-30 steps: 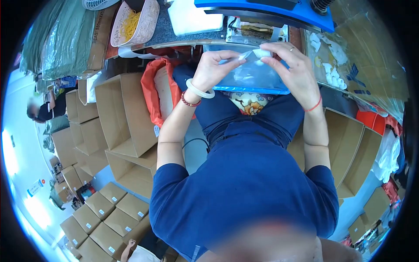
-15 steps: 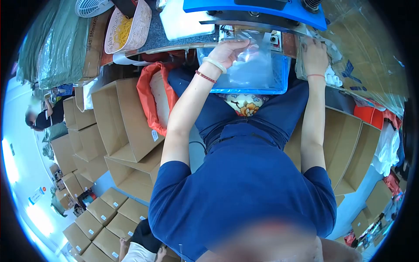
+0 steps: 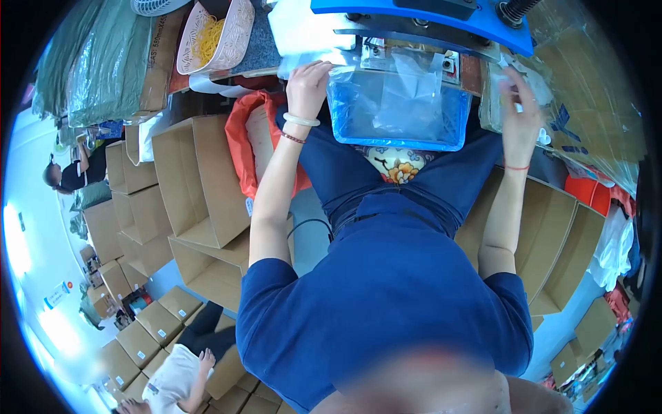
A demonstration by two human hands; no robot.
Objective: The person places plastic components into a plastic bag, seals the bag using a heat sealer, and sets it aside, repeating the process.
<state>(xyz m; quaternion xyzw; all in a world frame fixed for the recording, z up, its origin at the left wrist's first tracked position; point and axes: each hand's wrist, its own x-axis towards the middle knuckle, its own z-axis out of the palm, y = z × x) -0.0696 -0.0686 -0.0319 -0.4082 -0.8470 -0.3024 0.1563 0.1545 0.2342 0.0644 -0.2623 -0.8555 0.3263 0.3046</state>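
My left hand [image 3: 307, 90], wearing a pale bangle and a dark red beaded bracelet, is at the table's front edge. Its fingers are closed at the edge of a clear plastic bag [image 3: 331, 59], which lies by a white stack [image 3: 310, 27]. My right hand [image 3: 522, 121], with a thin red cord at the wrist, is raised over a stack of clear plastic bags [image 3: 493, 103]. Its fingers look apart, though the tips are blurred. Between my hands, a blue plastic-lined tray [image 3: 396, 145] holds another clear plastic bag [image 3: 412, 90].
A blue press-like machine [image 3: 427, 15] with a dark bar spans the front. A pale basket [image 3: 234, 45] with yellow rubber bands stands at the left. Open cardboard boxes [image 3: 196, 179] and a red-orange bag [image 3: 241, 134] flank my legs. Another person [image 3: 176, 376] is among boxes behind.
My left hand has moved left from above the tray to the white stack. My right hand has lifted and shifted right on the bag stack. A person behind has moved into fuller view.
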